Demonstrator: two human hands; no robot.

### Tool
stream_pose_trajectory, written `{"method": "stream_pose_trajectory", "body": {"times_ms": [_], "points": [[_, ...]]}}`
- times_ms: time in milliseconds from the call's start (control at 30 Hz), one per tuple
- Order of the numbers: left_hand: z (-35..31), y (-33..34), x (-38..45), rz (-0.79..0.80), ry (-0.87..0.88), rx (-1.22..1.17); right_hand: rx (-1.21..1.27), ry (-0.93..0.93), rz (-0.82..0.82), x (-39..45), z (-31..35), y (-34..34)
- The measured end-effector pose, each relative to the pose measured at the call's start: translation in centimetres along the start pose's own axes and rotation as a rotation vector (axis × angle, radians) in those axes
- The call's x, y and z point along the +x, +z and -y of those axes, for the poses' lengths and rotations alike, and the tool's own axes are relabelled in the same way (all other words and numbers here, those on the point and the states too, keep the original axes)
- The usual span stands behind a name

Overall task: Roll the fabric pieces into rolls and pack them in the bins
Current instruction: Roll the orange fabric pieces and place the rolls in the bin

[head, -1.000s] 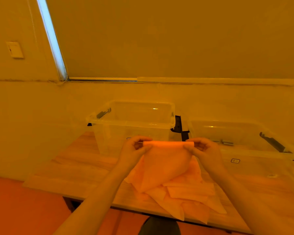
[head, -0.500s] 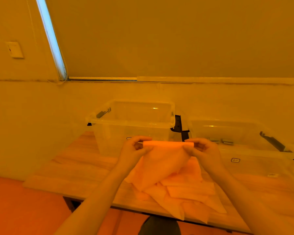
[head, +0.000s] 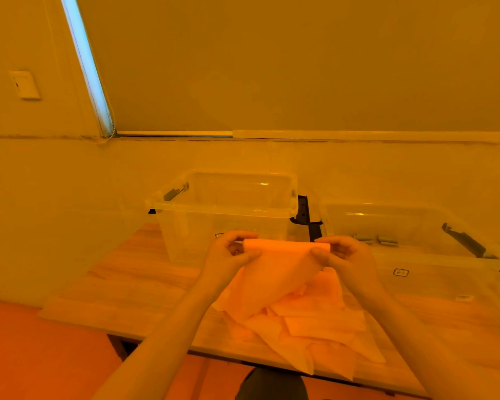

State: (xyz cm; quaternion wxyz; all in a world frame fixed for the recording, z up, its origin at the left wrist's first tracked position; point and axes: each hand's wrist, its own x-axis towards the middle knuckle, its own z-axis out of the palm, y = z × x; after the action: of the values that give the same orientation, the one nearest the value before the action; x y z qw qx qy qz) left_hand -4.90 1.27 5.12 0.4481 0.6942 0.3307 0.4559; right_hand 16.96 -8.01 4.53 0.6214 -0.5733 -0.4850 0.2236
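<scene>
Your left hand [head: 228, 255] and right hand [head: 344, 256] each pinch one end of a cloth [head: 277, 272], held up above the surface [head: 133, 284]. Its top edge is wound into a thin roll between your hands; the rest hangs down onto the pile [head: 315, 327] of loose pieces below. Two clear bins stand behind: the left bin [head: 225, 209] just beyond your hands, the right bin [head: 416, 241] beside it.
</scene>
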Motion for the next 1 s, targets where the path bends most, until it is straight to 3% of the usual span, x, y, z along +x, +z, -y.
{"method": "stream_pose_trajectory", "body": {"times_ms": [433,700,1000], "points": [[0.32,0.37,0.21,-0.070,-0.007,-0.070,0.017,0.011,0.047,-0.06,-0.10,-0.09],[0.12,0.20,0.01,0.011,-0.014,-0.031,0.023,0.035,0.028,0.02,-0.37,-0.05],[0.50,0.24,0.35,-0.047,-0.049,-0.065,0.017,0.032,0.033,-0.20,0.16,-0.04]]}}
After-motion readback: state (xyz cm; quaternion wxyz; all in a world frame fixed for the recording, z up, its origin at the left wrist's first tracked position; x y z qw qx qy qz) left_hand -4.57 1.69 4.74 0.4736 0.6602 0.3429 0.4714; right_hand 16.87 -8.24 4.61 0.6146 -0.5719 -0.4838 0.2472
